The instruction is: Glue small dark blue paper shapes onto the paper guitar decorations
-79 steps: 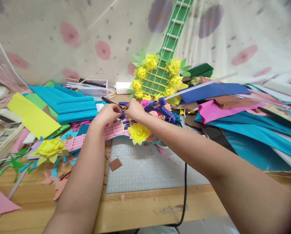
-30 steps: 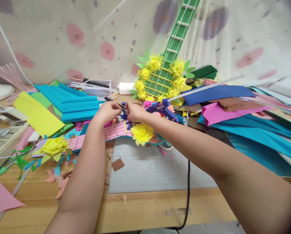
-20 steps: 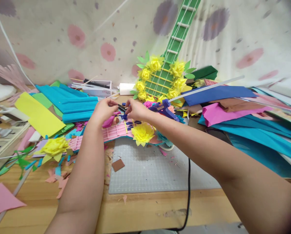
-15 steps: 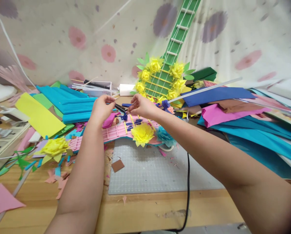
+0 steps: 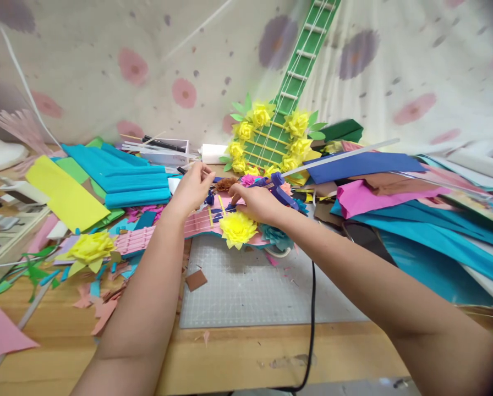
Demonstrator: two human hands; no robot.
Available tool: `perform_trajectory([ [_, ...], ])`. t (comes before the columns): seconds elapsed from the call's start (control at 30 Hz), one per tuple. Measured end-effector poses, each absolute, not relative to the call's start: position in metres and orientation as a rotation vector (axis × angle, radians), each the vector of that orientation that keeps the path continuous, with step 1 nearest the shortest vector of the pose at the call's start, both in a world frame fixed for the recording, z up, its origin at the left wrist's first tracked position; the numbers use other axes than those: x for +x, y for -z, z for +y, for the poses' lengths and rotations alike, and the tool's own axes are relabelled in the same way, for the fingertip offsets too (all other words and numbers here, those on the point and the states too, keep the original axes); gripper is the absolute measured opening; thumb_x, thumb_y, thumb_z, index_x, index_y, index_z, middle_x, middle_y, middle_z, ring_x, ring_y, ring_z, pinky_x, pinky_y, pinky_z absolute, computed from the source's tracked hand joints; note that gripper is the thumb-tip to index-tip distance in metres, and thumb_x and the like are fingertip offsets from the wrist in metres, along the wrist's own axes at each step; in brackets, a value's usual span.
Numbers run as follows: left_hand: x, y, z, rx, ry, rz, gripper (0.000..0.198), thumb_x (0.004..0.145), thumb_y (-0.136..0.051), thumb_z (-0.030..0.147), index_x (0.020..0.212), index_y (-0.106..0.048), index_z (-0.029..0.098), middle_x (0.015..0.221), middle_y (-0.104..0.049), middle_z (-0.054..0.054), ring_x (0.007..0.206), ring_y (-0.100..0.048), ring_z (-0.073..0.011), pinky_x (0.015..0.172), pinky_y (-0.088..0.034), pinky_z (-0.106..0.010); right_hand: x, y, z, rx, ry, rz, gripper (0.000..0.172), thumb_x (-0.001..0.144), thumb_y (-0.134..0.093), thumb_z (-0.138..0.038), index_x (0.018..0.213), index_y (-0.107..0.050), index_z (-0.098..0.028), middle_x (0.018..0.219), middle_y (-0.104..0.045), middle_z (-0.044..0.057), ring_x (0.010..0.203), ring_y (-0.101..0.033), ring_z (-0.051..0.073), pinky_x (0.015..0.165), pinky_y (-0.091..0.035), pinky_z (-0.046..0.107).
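Note:
A pink paper guitar [image 5: 199, 221] with strings lies across the middle of the table. A yellow paper flower [image 5: 238, 228] and a teal paper flower [image 5: 276, 235] decorate its body. My right hand [image 5: 257, 203] is over the body behind the yellow flower, fingers curled down among small dark blue pieces; its fingertips are partly hidden. My left hand [image 5: 195, 187] hovers behind the neck with bent fingers drawn together. Beside it a black end of a slim tool [image 5: 181, 170] sticks out; whether the hand grips it is unclear. The blue glue gun [image 5: 279, 187] with a white glue stick stands behind my right hand.
A grey cutting mat [image 5: 250, 297] lies in front, a black cable [image 5: 313, 308] crossing it. A green paper guitar [image 5: 298, 82] with yellow flowers leans at the back. Stacked coloured paper [image 5: 395, 220] fills the right; blue crepe paper [image 5: 126, 179] and scraps cover the left.
My right hand has come down and nearer onto the guitar body. My left hand has shifted right. The dark tool between the hands no longer shows there; a brown and a pink flower behind are uncovered.

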State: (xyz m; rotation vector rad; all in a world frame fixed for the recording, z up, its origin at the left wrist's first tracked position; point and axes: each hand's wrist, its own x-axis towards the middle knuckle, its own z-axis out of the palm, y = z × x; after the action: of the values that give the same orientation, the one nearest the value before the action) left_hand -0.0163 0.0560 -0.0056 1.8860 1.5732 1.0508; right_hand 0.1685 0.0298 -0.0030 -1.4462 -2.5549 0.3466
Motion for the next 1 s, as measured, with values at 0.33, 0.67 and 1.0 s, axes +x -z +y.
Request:
perform_trajectory([
  [0.33,-0.024,0.006,0.058,1.881,-1.056,1.592,0.011,0.081,-0.058,0.027,0.089,-0.056,0.019,0.078,-0.061,0.000,0.073,-0.057,-0.0141,0.069,-0.044,-0.026,0.168,0.011,0.032,-1.432,-0.417,-2.399,0.034,0.077,-0.055,-0.005,0.108,-0.051,-0.020,0.095,-0.074,-0.001,0.088,-0.067,0.017,0.072,-0.042,0.026],
  [0.67,-0.013,0.006,0.048,2.007,-0.597,1.210,0.023,0.068,-0.062,0.010,0.089,-0.060,0.019,0.092,-0.069,-0.003,0.084,-0.065,-0.0157,0.070,-0.052,-0.026,0.165,0.011,0.033,-1.439,-0.646,-2.177,0.031,0.075,-0.059,-0.006,0.101,-0.048,-0.019,0.089,-0.072,0.002,0.084,-0.067,0.015,0.072,-0.044,0.024],
  [1.0,-0.006,0.011,0.048,2.024,-0.593,1.316,0.019,0.067,-0.063,0.010,0.083,-0.061,0.020,0.083,-0.073,-0.001,0.082,-0.070,-0.0186,0.072,-0.053,-0.027,0.163,0.009,0.032,-1.465,-0.686,-2.101,0.034,0.077,-0.059,-0.006,0.104,-0.043,-0.019,0.091,-0.073,0.003,0.085,-0.069,0.016,0.074,-0.046,0.025],
])
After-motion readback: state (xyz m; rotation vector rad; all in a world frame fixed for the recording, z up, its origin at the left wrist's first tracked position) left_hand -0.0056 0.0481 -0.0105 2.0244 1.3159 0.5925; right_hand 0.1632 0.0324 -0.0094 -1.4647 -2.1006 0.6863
